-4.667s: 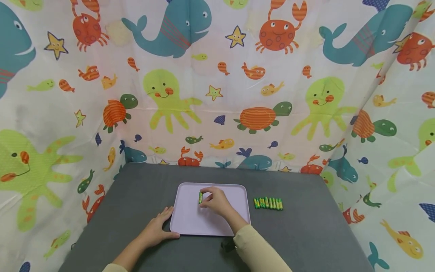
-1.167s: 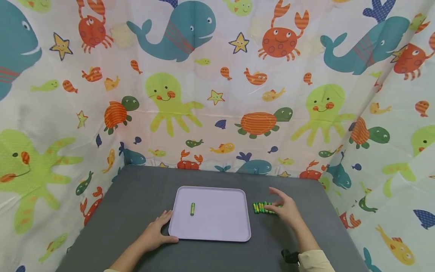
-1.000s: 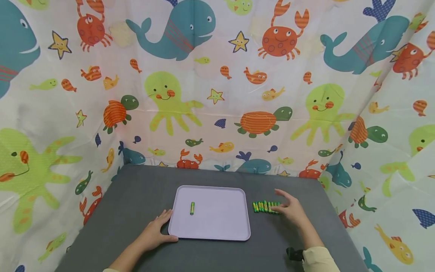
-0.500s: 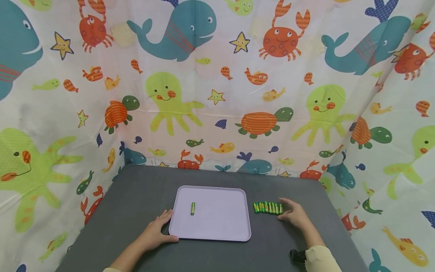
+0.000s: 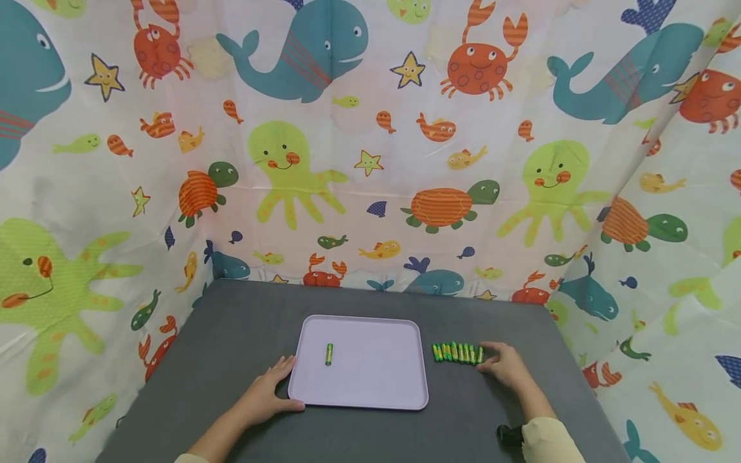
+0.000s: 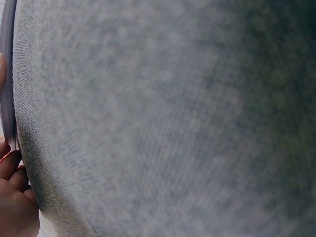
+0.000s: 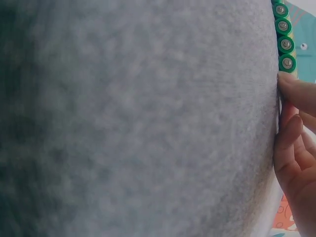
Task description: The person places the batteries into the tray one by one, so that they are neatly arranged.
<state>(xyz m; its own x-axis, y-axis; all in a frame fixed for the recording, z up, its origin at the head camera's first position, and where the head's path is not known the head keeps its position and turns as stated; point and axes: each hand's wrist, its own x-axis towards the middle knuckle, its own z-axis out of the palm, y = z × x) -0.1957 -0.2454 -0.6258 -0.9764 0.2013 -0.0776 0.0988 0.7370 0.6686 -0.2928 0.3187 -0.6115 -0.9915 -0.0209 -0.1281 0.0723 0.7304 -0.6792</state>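
Observation:
My right hand (image 5: 509, 366) is at the right end of a row of green-and-yellow batteries (image 5: 454, 352). Its thumb and forefinger pinch the ends of the last battery (image 5: 480, 355). In the right wrist view the thumb covers that battery's end, beside several other green battery ends (image 7: 285, 44). A single battery (image 5: 329, 354) lies upright-wise on the left part of a pale lilac tray (image 5: 376, 379). Extended, my left hand (image 5: 263, 393) rests against the tray's left edge and near left corner; its fingers show only partly in the left wrist view.
The tray and the battery row lie on a dark grey tabletop (image 5: 243, 328), with a gap of grey surface between them. A curtain (image 5: 370, 141) printed with sea animals rises behind the table and along both sides. A black wrist strap piece (image 5: 509, 436) sits at the right cuff.
The battery held earlier over the tray was set down on it. My right hand moved to the row, then to its right end, and now pinches the last battery. The left hand stayed.

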